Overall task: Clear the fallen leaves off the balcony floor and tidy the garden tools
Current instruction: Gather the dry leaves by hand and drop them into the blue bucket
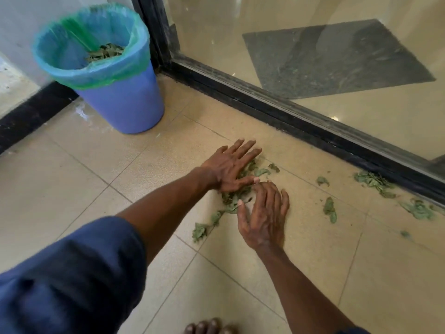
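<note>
A small heap of green fallen leaves (234, 197) lies on the beige tiled floor between my two hands. My left hand (231, 168) lies flat on the far side of the heap with straight fingers pressing on the leaves. My right hand (263, 215) rests on the near side, fingers nearly straight, touching the heap. More loose leaves (374, 180) lie scattered to the right along the door track, and a few (201, 231) lie near my left forearm. A blue bin (120, 102) with a green liner stands at the back left, with leaves (104, 52) inside it.
A black sliding-door track (301, 121) with glass above runs diagonally behind the leaves. A dark mat (337, 61) lies beyond the glass. A black skirting (31, 116) borders the wall at the left. My bare toes (207, 327) show at the bottom edge.
</note>
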`<state>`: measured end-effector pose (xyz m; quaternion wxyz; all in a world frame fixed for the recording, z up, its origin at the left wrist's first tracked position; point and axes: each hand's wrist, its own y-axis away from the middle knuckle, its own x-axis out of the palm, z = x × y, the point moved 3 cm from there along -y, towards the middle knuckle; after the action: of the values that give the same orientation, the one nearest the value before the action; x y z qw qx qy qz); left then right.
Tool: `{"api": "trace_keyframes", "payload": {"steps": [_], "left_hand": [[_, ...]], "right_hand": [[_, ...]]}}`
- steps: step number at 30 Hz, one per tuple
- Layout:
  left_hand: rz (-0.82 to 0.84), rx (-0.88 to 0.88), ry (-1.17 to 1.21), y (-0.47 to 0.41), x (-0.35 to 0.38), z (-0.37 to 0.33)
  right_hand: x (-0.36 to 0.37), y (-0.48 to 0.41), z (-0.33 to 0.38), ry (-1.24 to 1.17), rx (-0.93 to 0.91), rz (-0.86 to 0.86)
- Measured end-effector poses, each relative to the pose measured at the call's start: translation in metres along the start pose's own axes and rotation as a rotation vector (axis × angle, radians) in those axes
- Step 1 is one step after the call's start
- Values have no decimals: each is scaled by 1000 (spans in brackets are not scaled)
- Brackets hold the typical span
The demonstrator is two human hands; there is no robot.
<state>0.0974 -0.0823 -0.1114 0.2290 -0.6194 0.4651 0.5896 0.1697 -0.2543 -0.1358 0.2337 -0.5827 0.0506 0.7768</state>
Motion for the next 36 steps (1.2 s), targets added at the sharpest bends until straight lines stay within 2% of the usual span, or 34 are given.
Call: {"api": "trace_keyframes", "payload": {"steps": [3, 6, 9, 11, 13, 17, 21, 22, 24, 26, 28, 31, 33, 36], "left_hand": [[104, 63, -38, -6, 7, -8], [88, 90, 34, 22, 10, -22], [-60, 83, 120, 77, 20, -30], [-228, -50, 209, 119, 28, -30], [-315, -205, 285, 153, 37, -26], [-283, -382, 311, 192, 68, -20], [-321, -428, 366, 192, 80, -19], [-335, -427, 369, 190, 81, -21], [-355, -414, 366, 187, 82, -29], [-387, -412, 399, 184, 85, -37], [-464, -471, 518, 179, 84, -41], [-586, -601, 751, 175, 75, -43], [-614, -616, 822, 175, 71, -43], [-596, -593, 811, 178, 73, -37]], "right_hand": [[4, -1, -4, 0, -2, -18], [2, -3, -7, -62, 34, -57], [-1, -3, -14, -134, 152, -98], [-6, -11, -21, -182, 237, -145], [-7, -37, -30, -192, 261, -117], [-3, -78, -32, -197, 126, 201], [-4, -51, 4, -261, -187, 475], [-5, -37, 9, -267, -264, 457], [-7, -12, 10, -229, -302, 302], [-5, 5, 6, -140, -157, 195], [2, 14, 10, -53, -44, 266], [16, 9, 32, 14, -171, 347], [23, -2, 44, 30, -262, 356], [25, -11, 53, 120, -383, 240]]}}
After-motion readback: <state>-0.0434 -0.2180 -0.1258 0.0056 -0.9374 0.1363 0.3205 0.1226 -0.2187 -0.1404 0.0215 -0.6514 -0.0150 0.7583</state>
